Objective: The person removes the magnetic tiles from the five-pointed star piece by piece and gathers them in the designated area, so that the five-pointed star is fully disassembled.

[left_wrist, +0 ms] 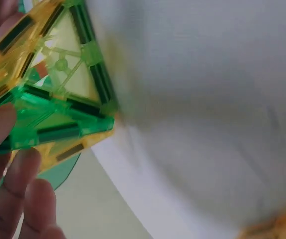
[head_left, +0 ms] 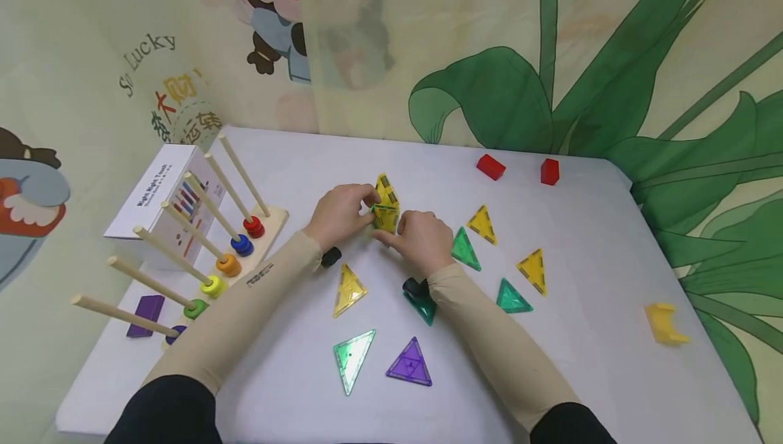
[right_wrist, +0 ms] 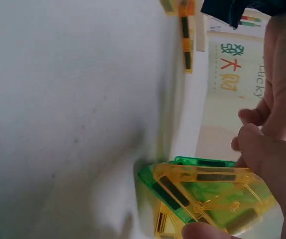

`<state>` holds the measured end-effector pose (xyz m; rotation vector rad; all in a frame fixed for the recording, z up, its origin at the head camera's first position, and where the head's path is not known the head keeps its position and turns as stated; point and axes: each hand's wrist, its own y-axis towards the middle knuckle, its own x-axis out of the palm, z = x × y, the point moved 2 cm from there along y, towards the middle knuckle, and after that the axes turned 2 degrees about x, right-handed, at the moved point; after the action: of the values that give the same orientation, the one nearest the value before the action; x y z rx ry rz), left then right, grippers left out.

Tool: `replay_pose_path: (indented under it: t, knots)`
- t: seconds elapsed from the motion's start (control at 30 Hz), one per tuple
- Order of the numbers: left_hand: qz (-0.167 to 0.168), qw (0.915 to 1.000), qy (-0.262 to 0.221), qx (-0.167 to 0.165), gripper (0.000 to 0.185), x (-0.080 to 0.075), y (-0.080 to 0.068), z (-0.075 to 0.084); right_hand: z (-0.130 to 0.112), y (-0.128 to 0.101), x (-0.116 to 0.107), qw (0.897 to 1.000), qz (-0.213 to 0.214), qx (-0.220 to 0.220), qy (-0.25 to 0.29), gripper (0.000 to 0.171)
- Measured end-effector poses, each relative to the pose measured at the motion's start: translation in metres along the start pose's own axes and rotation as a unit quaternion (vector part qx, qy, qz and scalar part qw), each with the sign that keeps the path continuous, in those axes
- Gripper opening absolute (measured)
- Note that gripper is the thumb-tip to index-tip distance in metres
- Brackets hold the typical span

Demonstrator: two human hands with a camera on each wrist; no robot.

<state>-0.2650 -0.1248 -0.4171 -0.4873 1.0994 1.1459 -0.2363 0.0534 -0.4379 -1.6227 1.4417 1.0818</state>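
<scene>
The tile cluster [head_left: 385,207], a small build of yellow and green translucent magnetic triangles, stands on the white table [head_left: 612,362] near its middle, gripped from both sides: the left hand [head_left: 340,213] curls its fingers [left_wrist: 13,184] round the left face, and the right hand [head_left: 421,240] pinches the right face (the wrist views show at least one green and two yellow triangles joined edge to edge). Nearest the person lie two loose tiles, one pale green [head_left: 352,358] and one purple [head_left: 410,364]. A little further sit a yellow tile [head_left: 349,289] below the left wrist and a dark green one [head_left: 422,306] partly under the right forearm. To the right of the hands lie four more, two green [head_left: 465,249] [head_left: 511,298] and two yellow [head_left: 482,224] [head_left: 533,270]. A yellow block [head_left: 665,323] sits alone near the right edge. On the left stands a wooden peg rack [head_left: 202,253] with six rods, each carrying one ring: red, blue, orange, yellow, green, purple. A purple block [head_left: 145,315] lies beside it. Behind the rack, a white box [head_left: 153,192] reads "Right Night Touch". Two red blocks [head_left: 491,166] [head_left: 550,171] rest at the far edge. The backdrop cloth [head_left: 147,49] reads "So Lucky".
</scene>
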Motion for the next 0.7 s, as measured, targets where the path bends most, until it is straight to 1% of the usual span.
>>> replay_pose_path:
  t: [0.1,0.2,0.33,0.4,0.5,0.57,0.63,0.7]
  knots:
    - [0.007,1.0,-0.003,0.006,0.015,0.004,0.001,0.001,-0.006,0.002,0.002,0.999,0.02,-0.012,-0.022,0.056]
    - [0.023,0.9994,-0.014,0.022,0.012,0.008,0.002,0.002,-0.008,0.002,0.002,0.999,0.035,-0.02,-0.034,0.052]
    - [0.045,0.9981,-0.024,0.034,0.009,0.011,0.0,0.001,-0.01,0.0,0.002,0.998,0.042,-0.03,-0.038,0.045]
    - [0.052,0.9979,-0.023,0.032,0.009,0.011,-0.001,0.0,-0.011,-0.001,0.002,0.997,0.05,-0.041,-0.045,0.046]
    - [0.051,0.9981,-0.02,0.026,0.009,0.012,-0.003,0.001,-0.011,-0.004,0.004,0.994,0.07,-0.061,-0.063,0.046]
    - [0.05,0.9982,-0.024,0.024,0.009,0.013,-0.005,0.001,-0.011,-0.005,0.004,0.992,0.079,-0.067,-0.071,0.043]
    - [0.051,0.998,-0.032,0.02,0.009,0.013,-0.006,0.0,-0.01,-0.007,0.004,0.992,0.078,-0.064,-0.072,0.036]
    - [0.054,0.9975,-0.042,0.014,0.011,0.012,-0.009,-0.001,-0.006,-0.008,0.003,0.995,0.064,-0.055,-0.056,0.032]
